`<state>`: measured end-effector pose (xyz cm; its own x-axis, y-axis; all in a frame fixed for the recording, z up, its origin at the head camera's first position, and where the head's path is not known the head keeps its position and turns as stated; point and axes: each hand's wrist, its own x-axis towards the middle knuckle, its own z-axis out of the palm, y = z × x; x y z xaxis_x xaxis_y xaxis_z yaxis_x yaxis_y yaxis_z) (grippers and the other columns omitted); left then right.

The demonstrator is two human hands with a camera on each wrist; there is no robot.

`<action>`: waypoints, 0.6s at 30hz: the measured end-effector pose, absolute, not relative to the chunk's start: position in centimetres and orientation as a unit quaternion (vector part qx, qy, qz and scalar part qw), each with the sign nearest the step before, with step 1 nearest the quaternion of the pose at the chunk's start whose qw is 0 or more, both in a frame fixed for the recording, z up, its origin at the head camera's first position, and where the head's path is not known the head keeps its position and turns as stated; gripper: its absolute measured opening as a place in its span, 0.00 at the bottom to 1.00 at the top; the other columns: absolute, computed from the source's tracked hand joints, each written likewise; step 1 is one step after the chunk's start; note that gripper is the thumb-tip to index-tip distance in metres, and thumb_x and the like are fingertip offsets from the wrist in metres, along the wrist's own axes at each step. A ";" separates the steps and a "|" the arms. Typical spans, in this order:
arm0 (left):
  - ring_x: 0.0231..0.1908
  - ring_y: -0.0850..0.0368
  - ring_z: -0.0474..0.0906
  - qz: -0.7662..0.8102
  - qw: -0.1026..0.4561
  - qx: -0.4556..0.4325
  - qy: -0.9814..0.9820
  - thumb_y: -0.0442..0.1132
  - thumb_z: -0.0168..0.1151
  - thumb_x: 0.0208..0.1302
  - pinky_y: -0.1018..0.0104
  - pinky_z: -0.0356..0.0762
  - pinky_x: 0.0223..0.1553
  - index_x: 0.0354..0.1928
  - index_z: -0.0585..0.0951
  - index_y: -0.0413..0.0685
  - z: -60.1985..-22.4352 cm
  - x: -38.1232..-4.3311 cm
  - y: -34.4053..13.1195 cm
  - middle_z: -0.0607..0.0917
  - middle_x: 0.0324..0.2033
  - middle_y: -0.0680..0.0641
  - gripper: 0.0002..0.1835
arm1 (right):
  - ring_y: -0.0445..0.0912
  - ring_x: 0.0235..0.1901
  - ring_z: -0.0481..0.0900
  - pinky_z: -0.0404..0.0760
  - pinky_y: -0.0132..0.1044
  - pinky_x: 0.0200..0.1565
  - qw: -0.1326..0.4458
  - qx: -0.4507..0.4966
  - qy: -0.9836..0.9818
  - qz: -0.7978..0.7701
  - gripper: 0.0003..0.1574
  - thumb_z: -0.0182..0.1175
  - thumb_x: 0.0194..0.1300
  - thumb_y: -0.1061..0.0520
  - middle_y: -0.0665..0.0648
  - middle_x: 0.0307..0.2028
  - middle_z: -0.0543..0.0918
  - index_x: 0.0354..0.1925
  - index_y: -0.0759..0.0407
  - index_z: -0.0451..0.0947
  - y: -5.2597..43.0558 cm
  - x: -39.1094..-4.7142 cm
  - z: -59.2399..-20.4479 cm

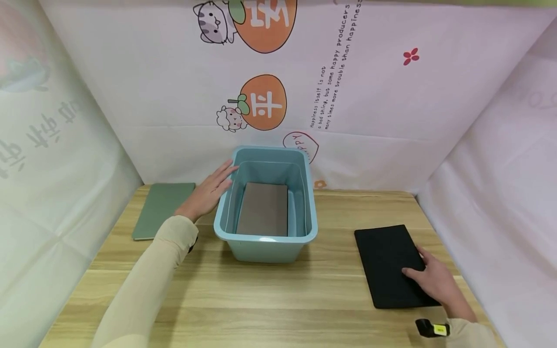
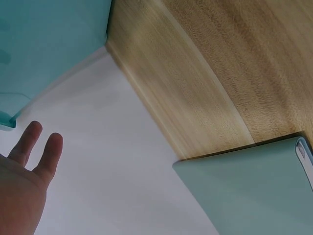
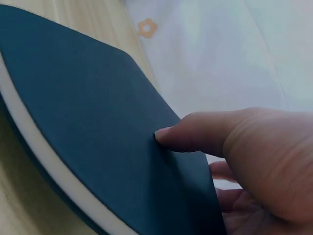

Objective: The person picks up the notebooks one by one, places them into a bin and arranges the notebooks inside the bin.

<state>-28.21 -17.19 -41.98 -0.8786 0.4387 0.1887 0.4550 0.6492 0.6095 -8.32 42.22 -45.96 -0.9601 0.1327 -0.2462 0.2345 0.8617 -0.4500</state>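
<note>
A light blue plastic bin (image 1: 266, 250) stands on the table with a grey-brown book (image 1: 263, 210) lying flat inside. My left hand (image 1: 208, 193) rests against the bin's left rim, fingers extended; two of its fingers (image 2: 51, 156) show straight in the left wrist view. At the right, my right hand (image 1: 437, 280) holds a black notebook (image 1: 389, 266) by its right edge. The right wrist view shows the thumb (image 3: 190, 134) pressed on the cover and other fingers behind the edge. Pale pages (image 3: 49, 161) show along the notebook's side.
A green notebook (image 1: 163, 208) lies on the wooden table (image 1: 261, 299) left of the bin, partly behind the left forearm. White printed cloth (image 1: 370, 96) rises behind the table, and more white cloth (image 1: 505, 159) hangs at both sides.
</note>
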 end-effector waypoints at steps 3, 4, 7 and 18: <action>0.83 0.55 0.39 -0.341 0.009 -0.244 -0.908 0.61 0.33 0.81 0.35 0.45 0.78 0.79 0.53 0.78 -42.0 -28.0 -17.2 0.42 0.82 0.67 0.28 | 0.78 0.60 0.70 0.78 0.64 0.51 0.096 0.088 0.958 -0.255 0.61 0.60 0.72 0.39 0.87 0.68 0.59 0.79 0.73 0.41 42.2 -8.0 -45.8; 0.83 0.55 0.39 -0.342 0.009 -0.243 -0.908 0.61 0.33 0.81 0.35 0.45 0.79 0.79 0.53 0.78 -42.0 -28.0 -17.2 0.42 0.82 0.67 0.28 | 0.78 0.59 0.71 0.78 0.63 0.50 0.090 0.084 0.958 -0.259 0.60 0.60 0.73 0.40 0.87 0.68 0.61 0.79 0.73 0.41 42.2 -8.0 -45.8; 0.83 0.56 0.40 -0.346 0.011 -0.242 -0.906 0.61 0.33 0.81 0.36 0.46 0.79 0.79 0.54 0.78 -42.0 -27.8 -17.1 0.43 0.81 0.67 0.28 | 0.74 0.55 0.75 0.78 0.62 0.49 0.078 0.076 0.955 -0.275 0.55 0.57 0.75 0.42 0.85 0.66 0.63 0.79 0.71 0.42 42.2 -7.8 -45.7; 0.83 0.56 0.40 -0.344 0.016 -0.241 -0.907 0.63 0.32 0.81 0.36 0.46 0.79 0.79 0.53 0.80 -42.2 -28.2 -17.1 0.42 0.81 0.69 0.28 | 0.76 0.61 0.68 0.72 0.69 0.54 0.055 0.063 0.951 -0.299 0.45 0.50 0.81 0.48 0.83 0.67 0.63 0.80 0.67 0.43 42.1 -7.7 -45.4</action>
